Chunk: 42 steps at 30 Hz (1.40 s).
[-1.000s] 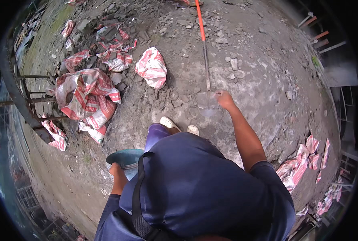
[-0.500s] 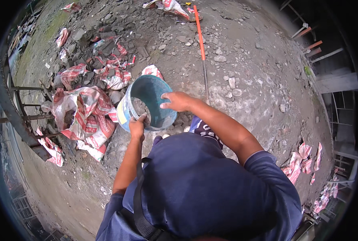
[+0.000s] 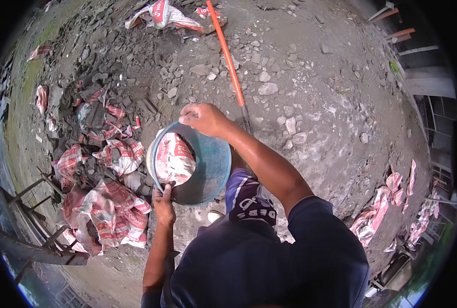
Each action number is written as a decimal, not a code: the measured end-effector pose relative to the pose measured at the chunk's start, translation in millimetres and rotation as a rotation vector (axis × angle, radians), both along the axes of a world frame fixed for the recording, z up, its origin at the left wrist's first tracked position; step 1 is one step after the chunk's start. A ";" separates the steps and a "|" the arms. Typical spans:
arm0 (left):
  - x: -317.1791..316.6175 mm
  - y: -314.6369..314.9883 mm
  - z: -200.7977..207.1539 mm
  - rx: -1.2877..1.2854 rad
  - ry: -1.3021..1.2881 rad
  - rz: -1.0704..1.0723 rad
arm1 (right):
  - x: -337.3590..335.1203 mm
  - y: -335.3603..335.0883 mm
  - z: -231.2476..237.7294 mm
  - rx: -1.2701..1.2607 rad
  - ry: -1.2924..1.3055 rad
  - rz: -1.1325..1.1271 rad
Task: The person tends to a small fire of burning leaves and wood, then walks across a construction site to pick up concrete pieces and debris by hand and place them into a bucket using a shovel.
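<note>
Fingers of the left hand (image 3: 164, 204) are closed on the near rim of a blue bucket (image 3: 210, 165), the right hand (image 3: 204, 118) grips its far rim; it is held tilted above rubble, red-white sacks (image 3: 110, 205) beside, an orange-handled tool (image 3: 228, 61) beyond

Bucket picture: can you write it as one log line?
left hand: grips blue bucket near rim | right hand: grips far rim | bucket: tilted | orange-handled tool: on ground
</note>
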<state>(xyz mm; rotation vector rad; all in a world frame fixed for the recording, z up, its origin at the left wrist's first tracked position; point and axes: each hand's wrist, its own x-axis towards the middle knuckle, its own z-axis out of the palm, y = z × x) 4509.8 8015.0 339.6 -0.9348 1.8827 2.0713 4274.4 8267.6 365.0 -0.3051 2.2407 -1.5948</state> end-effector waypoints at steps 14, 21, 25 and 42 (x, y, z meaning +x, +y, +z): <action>-174.8 -22.1 -64.8 -0.285 -0.523 -0.096 | -252.9 257.6 -578.1 0.981 -0.555 -0.085; -184.3 -17.9 -49.6 -0.106 -0.642 0.210 | -227.7 153.0 -621.6 0.334 -0.766 -0.674; -198.7 -31.9 -37.9 -0.170 -0.729 0.077 | -210.9 156.8 -566.3 0.079 -0.816 -0.693; -207.1 -168.3 30.2 -0.123 -0.355 0.703 | -63.5 386.4 -79.8 0.175 -0.430 -1.054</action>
